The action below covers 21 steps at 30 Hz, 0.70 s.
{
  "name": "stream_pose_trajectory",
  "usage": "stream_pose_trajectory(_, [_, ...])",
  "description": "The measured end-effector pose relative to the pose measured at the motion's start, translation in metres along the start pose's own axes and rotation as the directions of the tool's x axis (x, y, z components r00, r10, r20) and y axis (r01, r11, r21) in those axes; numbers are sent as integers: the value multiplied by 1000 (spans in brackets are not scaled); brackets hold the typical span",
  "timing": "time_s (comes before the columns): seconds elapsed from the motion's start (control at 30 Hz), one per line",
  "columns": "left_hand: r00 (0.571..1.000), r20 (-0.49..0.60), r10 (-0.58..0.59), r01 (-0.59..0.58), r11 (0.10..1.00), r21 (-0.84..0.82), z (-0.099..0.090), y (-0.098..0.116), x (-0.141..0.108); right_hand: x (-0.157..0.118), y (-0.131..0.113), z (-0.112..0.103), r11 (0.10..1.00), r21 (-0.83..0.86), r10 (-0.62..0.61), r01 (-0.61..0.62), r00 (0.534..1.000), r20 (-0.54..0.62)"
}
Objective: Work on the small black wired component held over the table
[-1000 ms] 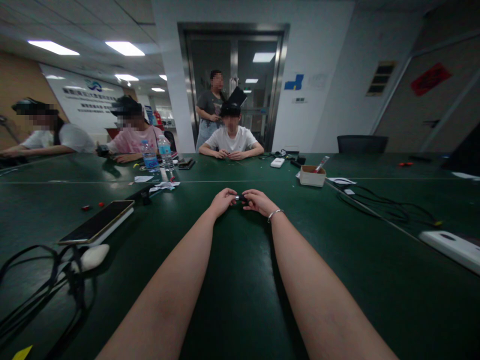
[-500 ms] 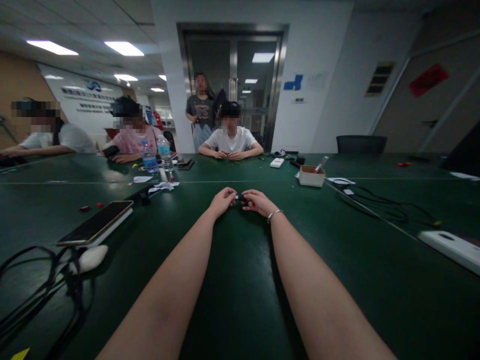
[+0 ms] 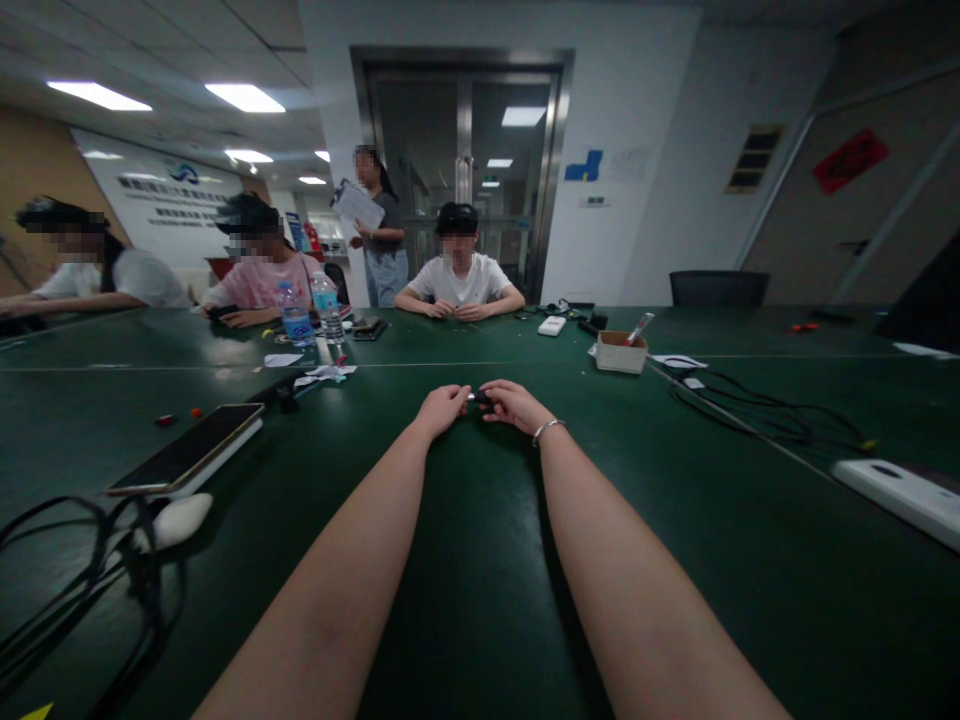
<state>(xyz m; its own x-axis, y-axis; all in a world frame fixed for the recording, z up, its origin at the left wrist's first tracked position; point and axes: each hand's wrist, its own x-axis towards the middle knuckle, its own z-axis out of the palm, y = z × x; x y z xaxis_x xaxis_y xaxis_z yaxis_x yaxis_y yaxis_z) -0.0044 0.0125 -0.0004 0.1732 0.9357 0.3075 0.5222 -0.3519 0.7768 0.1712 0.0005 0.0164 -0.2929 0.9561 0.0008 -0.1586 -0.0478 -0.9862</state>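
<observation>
Both hands meet above the green table [image 3: 480, 560], straight ahead at the end of my outstretched arms. Between them is a small black piece with a silvery end [image 3: 478, 397], which looks like a USB stick; it is too small to make out fully. My left hand [image 3: 444, 408] is closed, its thumb and fingertips pinching the silvery end. On the other side, my right hand [image 3: 517, 405] has its fingers closed around the black end. A metal bracelet [image 3: 547, 430] circles my right wrist.
To the left lie a phone [image 3: 191, 445], a white mouse-like piece [image 3: 180, 520] and black cables [image 3: 90, 580]. A small box [image 3: 621, 355] and more cables [image 3: 772, 410] are to the right. Water bottles [image 3: 328, 310] stand farther off. Several people sit or stand beyond.
My left fingers have lowered slightly and drawn closer together around the silvery end. My right hand has hardly moved. The standing person behind has moved left and now shows a clipboard-like sheet.
</observation>
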Motion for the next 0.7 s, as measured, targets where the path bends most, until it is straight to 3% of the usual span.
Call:
stream_pose_trajectory(0.17, [995, -54, -89, 90, 996, 4, -3, 3, 2, -1, -2, -1, 1000, 6, -6, 6, 1000, 17])
stream_pose_trajectory(0.33, [959, -158, -236, 225, 971, -86, -7, 1, 5, -1, -2, -3, 998, 58, -28, 29, 999, -21])
stream_pose_trajectory(0.53, [990, -83, -116, 118, 993, 17, -2, 1, 3, -2, -1, -2, 1000, -11, -4, 4, 998, 59])
stream_pose_trajectory(0.7, [992, -60, -112, 114, 993, 22, -1, 1, 2, -1, 0, -3, 1000, -27, -9, 11, 997, 83])
